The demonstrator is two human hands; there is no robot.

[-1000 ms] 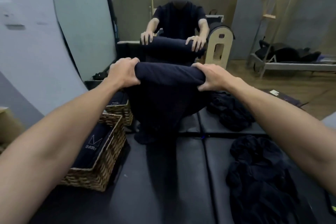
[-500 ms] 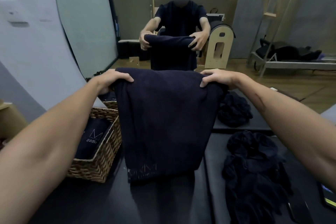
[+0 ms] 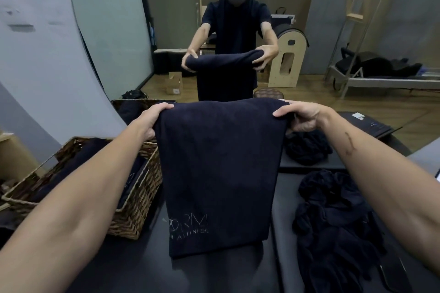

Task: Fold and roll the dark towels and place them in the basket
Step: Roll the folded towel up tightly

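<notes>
A mirror (image 3: 107,31) fills the wall ahead, its lower edge meeting a black padded bench (image 3: 214,273) that runs under both arms. On the bench's left side a wicker basket (image 3: 135,202) stands near the edge, dark towels already inside. Bare padding shows between the basket and a heap (image 3: 338,228) of loose dark towels on the right. Between them hangs the towel (image 3: 221,173), held up by its top corners, its lower hem reaching the padding. It is navy, flat and folded double, with pale lettering near the bottom. The left hand (image 3: 152,119) grips the upper left corner; the right hand (image 3: 302,116) grips the upper right corner.
</notes>
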